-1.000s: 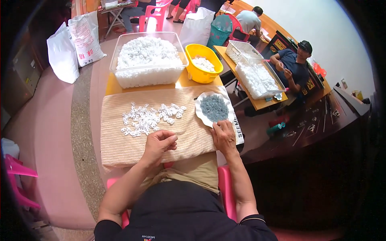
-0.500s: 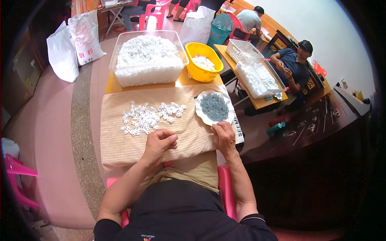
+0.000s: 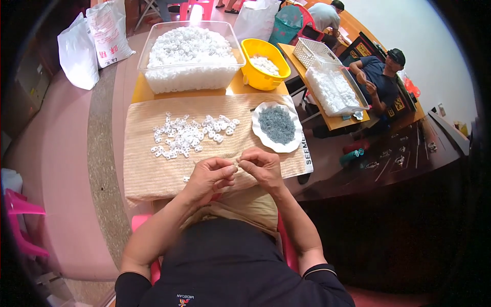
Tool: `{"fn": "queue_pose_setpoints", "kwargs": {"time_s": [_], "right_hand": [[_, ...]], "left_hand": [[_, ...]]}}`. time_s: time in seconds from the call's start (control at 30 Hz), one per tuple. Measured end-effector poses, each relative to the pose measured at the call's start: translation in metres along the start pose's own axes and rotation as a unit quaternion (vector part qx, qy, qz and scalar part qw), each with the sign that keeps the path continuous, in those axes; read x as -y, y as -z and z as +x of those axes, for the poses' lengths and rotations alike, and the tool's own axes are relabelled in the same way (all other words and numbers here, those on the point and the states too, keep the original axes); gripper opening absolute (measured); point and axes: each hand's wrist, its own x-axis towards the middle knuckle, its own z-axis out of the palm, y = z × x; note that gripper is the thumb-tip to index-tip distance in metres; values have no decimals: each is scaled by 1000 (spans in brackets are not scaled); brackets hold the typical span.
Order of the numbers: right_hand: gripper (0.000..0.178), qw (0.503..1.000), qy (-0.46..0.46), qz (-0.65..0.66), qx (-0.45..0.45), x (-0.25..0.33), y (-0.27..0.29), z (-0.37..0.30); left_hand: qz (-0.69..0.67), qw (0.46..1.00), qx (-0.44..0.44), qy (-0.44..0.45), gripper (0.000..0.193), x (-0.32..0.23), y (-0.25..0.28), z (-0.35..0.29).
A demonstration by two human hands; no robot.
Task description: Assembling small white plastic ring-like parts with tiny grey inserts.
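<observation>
My left hand [image 3: 208, 178] and my right hand [image 3: 265, 168] meet fingertip to fingertip over the near part of a beige striped towel [image 3: 148, 179]. Both are closed in a pinch; whatever sits between the fingers is too small to make out. Just beyond them lies a loose spread of small white plastic pieces with holes [image 3: 186, 135]. One single white piece [image 3: 186, 179] rests beside my left hand. To the right of the spread stands a white scalloped plate [image 3: 259, 138] heaped with tiny grey-blue parts [image 3: 276, 125].
Behind the towel stand a large clear bin [image 3: 192, 82] full of white pieces and a yellow tub [image 3: 261, 81]. A co-worker [image 3: 381, 79] sits at a side table with another clear bin [image 3: 332, 92]. White sacks [image 3: 107, 36] stand on the floor at far left.
My right hand has left the plate's near edge and come leftward to my left hand's fingertips. A single white piece now shows beside my left hand. The view has shifted slightly.
</observation>
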Motion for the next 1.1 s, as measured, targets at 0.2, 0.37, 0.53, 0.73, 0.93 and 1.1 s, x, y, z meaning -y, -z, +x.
{"fn": "queue_pose_setpoints", "kwargs": {"time_s": [0.2, 0.37, 0.53, 0.73, 0.93, 1.1], "right_hand": [[6, 999, 7, 38, 33, 0, -10, 4], [5, 995, -13, 74, 70, 0, -9, 0], [5, 996, -18, 44, 81, 2, -8, -2], [8, 995, -31, 37, 88, 0, -7, -3], [8, 995, -41, 46, 76, -5, -10, -4], [9, 995, -45, 44, 82, -8, -10, -4]], "left_hand": [[-40, 999, 29, -3, 14, 1, 4, 1], [-55, 998, 42, -2, 11, 4, 10, 3], [-44, 998, 32, 4, 12, 5, 10, 2], [-16, 1000, 6, -17, 11, 2, 5, 2], [-28, 999, 4, -17, 11, 1, 8, 3], [-28, 999, 1, -22, 11, 1, 9, 3]]}}
